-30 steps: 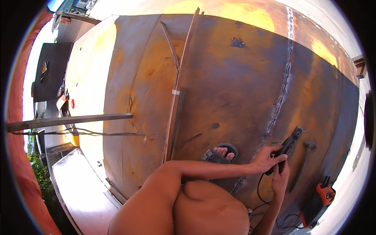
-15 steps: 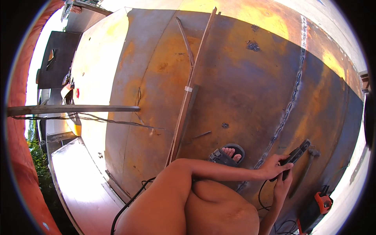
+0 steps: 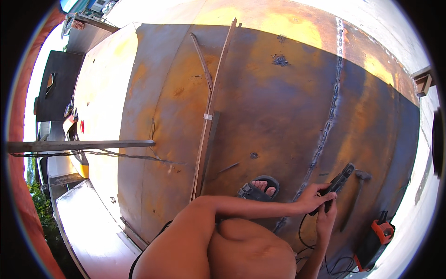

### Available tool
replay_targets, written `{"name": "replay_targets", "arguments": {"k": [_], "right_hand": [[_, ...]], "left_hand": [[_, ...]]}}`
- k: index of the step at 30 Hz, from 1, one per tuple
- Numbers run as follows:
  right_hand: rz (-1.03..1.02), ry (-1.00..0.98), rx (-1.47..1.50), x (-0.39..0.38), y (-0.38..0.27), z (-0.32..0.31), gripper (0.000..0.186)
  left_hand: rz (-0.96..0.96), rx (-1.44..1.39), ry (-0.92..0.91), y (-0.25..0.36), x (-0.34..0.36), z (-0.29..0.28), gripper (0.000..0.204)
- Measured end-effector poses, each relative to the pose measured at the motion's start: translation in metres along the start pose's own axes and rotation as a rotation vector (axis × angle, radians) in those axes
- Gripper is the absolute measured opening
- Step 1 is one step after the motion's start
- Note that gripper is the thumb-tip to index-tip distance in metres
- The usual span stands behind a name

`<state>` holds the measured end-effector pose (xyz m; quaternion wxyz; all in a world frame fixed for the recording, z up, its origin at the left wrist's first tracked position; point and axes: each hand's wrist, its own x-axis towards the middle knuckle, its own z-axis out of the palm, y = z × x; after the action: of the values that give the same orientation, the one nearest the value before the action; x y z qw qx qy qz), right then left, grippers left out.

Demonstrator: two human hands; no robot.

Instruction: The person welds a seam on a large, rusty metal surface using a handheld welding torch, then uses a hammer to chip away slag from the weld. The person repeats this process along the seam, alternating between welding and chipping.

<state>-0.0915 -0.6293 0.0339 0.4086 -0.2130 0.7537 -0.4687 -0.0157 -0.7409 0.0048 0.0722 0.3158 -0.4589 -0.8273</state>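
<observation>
My left hand [image 3: 312, 199] is closed around a black welding electrode holder [image 3: 343, 178] with a cable trailing from its lower end. From below, my right hand [image 3: 327, 213] grips the same holder, its thumb laid along the side. The holder's jaw end points up and to the right. A hammer [image 3: 363, 176] with a long dark handle lies just right of the holder on the rusty steel sheet [image 3: 260, 111]. Left of my hands, a rough weld seam [image 3: 329, 123] runs up the sheet. My left forearm rests across my bent knee.
An orange and black welding machine [image 3: 382, 232] stands at the lower right, with black cables [image 3: 341, 265] beside it. My sandalled foot [image 3: 264, 187] is on the sheet. A long narrow strip [image 3: 207, 116] and a metal bar [image 3: 79, 146] lie to the left. A white wall [image 3: 425, 153] borders the right.
The whole view has shifted slightly, so the scene sits a little further left. Both hands keep their hold on the electrode holder, with little visible change in grip.
</observation>
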Motion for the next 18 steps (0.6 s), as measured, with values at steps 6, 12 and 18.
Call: {"name": "replay_targets", "arguments": {"k": [6,12,18], "right_hand": [[0.024,-0.013,0.023,0.001,-0.004,0.004,0.036],[0.074,-0.017,-0.140,0.003,-0.023,0.007,0.036],[0.097,0.022,-0.045,0.003,-0.020,0.006,0.037]], "left_hand": [[-0.017,-0.058,-0.017,0.000,-0.001,-0.003,0.047],[-0.081,-0.061,0.017,-0.003,-0.001,-0.006,0.045],[-0.133,-0.098,-0.001,-0.003,0.001,-0.006,0.046]]}}
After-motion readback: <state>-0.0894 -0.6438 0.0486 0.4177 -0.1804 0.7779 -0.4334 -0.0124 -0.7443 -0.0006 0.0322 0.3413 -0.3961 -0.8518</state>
